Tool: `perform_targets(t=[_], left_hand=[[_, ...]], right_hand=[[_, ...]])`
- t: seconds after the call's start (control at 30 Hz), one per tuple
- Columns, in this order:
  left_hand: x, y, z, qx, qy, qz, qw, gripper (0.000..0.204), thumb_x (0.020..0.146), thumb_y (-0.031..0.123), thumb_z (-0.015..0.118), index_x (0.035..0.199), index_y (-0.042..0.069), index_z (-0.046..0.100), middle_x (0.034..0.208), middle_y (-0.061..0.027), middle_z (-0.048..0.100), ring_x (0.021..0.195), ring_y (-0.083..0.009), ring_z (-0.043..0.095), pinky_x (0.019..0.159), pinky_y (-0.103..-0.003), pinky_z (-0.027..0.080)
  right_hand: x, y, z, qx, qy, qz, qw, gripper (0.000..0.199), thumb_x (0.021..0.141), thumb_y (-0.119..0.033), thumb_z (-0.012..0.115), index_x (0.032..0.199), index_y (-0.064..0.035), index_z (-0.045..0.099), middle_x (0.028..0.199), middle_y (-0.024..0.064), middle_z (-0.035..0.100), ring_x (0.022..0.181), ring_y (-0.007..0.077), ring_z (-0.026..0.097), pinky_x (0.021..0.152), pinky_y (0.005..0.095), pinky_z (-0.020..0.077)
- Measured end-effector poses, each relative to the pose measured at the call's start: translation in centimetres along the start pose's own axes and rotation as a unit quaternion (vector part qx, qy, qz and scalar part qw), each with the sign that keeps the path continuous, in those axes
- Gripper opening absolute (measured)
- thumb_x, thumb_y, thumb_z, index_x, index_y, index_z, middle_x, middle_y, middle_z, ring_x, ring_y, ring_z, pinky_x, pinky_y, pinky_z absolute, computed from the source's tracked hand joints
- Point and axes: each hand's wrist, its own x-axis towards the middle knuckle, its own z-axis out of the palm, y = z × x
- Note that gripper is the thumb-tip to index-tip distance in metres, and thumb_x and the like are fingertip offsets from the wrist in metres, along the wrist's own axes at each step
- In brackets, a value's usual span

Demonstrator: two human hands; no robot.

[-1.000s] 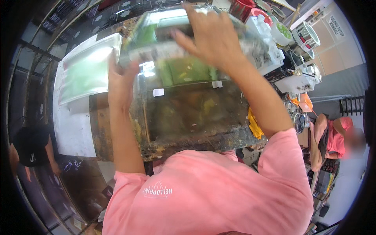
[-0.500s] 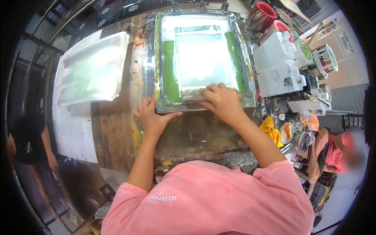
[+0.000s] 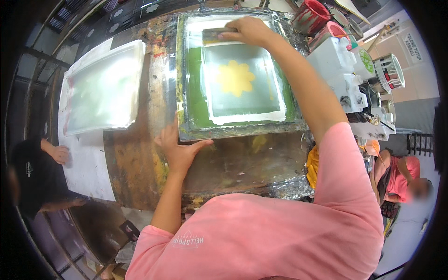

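A printing screen lies on the worktable, its mesh green at the sides around a paler middle. A yellow flower shape shows in that middle. At the screen's far end my right hand is closed on a squeegee, its blade side smeared yellowish. My left hand rests at the near left corner of the frame, thumb stretched along the near edge and fingers spread up the left side. A whitish strip borders the near end of the mesh.
To the left, a stack of clear plastic sheets lies over white paper. Paint cans and white plastic containers crowd the right edge, with a yellow cloth nearer. Two other people are at the far left and right.
My right hand has carried the squeegee from the screen's near end to its far end. The yellow flower shape now shows where glare was. The person at left has put a hand by the table.
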Motion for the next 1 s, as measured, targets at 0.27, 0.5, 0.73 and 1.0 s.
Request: perform_targets(t=[0.27,0.5,0.73,1.0], left_hand=[[-0.4,-0.6,0.4,-0.013,0.034,0.059,0.998,0.123,0.063,0.07,0.089,0.154,-0.003,0.049,0.105,-0.0113,0.073,0.095,-0.0272,0.06,0.101,-0.042,0.034],[-0.5,-0.6,0.6,-0.016,0.042,0.049,0.998,0.116,0.066,0.068,0.089,0.15,-0.003,0.052,0.102,-0.0122,0.071,0.093,-0.028,0.06,0.097,-0.042,0.036],[2.1,3.0,-0.5,-0.269,0.125,0.004,0.955,0.087,0.083,0.042,0.09,0.147,-0.006,0.054,0.118,-0.0157,0.068,0.111,-0.0277,0.059,0.103,-0.043,0.044],[9.1,5.8,-4.1,-0.182,0.139,0.02,0.973,0.083,0.096,0.032,0.078,0.157,-0.008,0.038,0.139,-0.025,0.056,0.129,-0.034,0.056,0.11,-0.044,0.044]], right_hand=[[-2.4,-0.6,4.1,-0.081,0.084,-0.006,0.993,0.049,0.099,-0.062,0.056,0.108,-0.0172,0.072,0.094,0.0091,0.07,0.09,0.0328,0.072,0.073,0.0511,0.0571],[-16.9,-11.7,0.5,-0.054,0.005,0.023,0.998,0.04,0.099,-0.049,0.064,0.107,-0.0103,0.063,0.093,0.0115,0.067,0.089,0.0327,0.071,0.068,0.0485,0.0571],[-20.4,-16.1,-6.6,-0.046,0.137,-0.019,0.989,0.035,0.098,-0.041,0.066,0.101,-0.0062,0.063,0.089,0.0118,0.066,0.089,0.0333,0.067,0.086,0.0505,0.0528],[-11.7,-14.8,-16.1,-0.158,0.34,-0.08,0.924,0.044,0.095,-0.045,0.061,0.083,-0.0043,0.069,0.078,0.0128,0.07,0.077,0.0345,0.067,0.083,0.0485,0.044]])
